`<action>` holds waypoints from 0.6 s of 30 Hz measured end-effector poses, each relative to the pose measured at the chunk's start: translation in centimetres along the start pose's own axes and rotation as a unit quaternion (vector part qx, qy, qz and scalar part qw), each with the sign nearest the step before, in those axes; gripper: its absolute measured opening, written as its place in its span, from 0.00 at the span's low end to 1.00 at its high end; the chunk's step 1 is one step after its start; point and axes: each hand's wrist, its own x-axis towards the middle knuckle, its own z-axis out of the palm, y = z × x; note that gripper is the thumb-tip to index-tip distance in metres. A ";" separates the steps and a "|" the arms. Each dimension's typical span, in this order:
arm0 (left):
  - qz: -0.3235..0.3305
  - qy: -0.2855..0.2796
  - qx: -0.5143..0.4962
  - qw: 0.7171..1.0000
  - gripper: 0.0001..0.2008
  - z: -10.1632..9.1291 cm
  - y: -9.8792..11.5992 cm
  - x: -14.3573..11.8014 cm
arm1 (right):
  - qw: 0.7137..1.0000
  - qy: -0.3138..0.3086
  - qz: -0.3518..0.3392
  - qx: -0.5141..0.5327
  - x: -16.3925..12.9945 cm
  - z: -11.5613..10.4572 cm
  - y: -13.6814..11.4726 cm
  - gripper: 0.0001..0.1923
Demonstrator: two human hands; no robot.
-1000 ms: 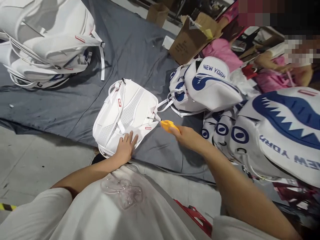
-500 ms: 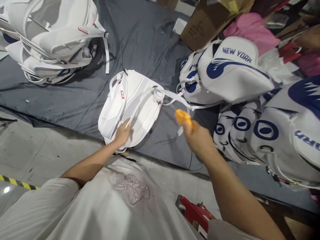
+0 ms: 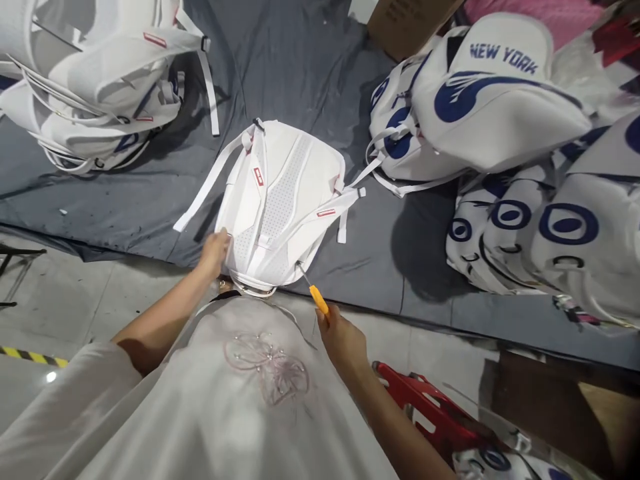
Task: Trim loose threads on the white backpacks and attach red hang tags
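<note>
A white backpack (image 3: 287,200) lies back side up on a dark grey cloth (image 3: 300,73), its shoulder straps spread out to both sides. My left hand (image 3: 214,252) grips the backpack's lower left edge. My right hand (image 3: 343,340) holds small yellow-handled snips (image 3: 316,298), their metal tip touching the backpack's bottom edge near the right strap's base. A small red tag sits on each strap.
A heap of white backpacks (image 3: 95,80) lies at the back left. Blue-and-white "NEW YORK" backpacks (image 3: 500,93) pile up on the right. A cardboard box (image 3: 405,23) stands behind them. A red plastic stool (image 3: 430,417) is below my right arm, on the grey floor.
My right hand has come back from the backpack's right side to its near bottom edge with the snips. My left hand slid to the left edge. The straps now lie spread apart.
</note>
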 end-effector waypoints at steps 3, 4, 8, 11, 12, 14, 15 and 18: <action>-0.140 -0.053 -0.070 0.986 0.13 -0.3 0.8 2.1 | 0.999 0.032 0.009 -0.004 1.2 2.3 -1.6 0.20; -0.159 -0.087 -0.090 0.979 0.14 -0.1 1.0 2.6 | 0.999 0.038 0.013 0.000 1.6 2.8 -2.1 0.20; -0.204 -0.226 -0.145 0.942 0.23 -0.3 1.5 3.9 | 0.997 0.023 0.038 0.056 2.4 3.5 -3.3 0.18; -0.205 -0.282 -0.160 0.923 0.28 -0.9 1.2 4.7 | 0.995 0.020 0.025 0.092 1.8 2.7 -3.8 0.16; -0.200 -0.292 -0.160 0.922 0.29 -1.1 1.0 4.9 | 0.995 0.020 0.014 0.097 1.5 2.4 -4.0 0.16; -0.193 -0.308 -0.157 0.918 0.31 -1.1 0.5 5.2 | 0.994 0.019 -0.011 0.106 1.4 2.1 -4.5 0.15; -0.190 -0.315 -0.153 0.917 0.32 -1.1 0.3 5.2 | 0.993 0.019 -0.019 0.111 1.6 2.0 -4.7 0.15; -0.187 -0.333 -0.143 0.913 0.35 -0.9 0.1 5.3 | 0.994 0.023 -0.023 0.105 2.8 1.8 -5.0 0.14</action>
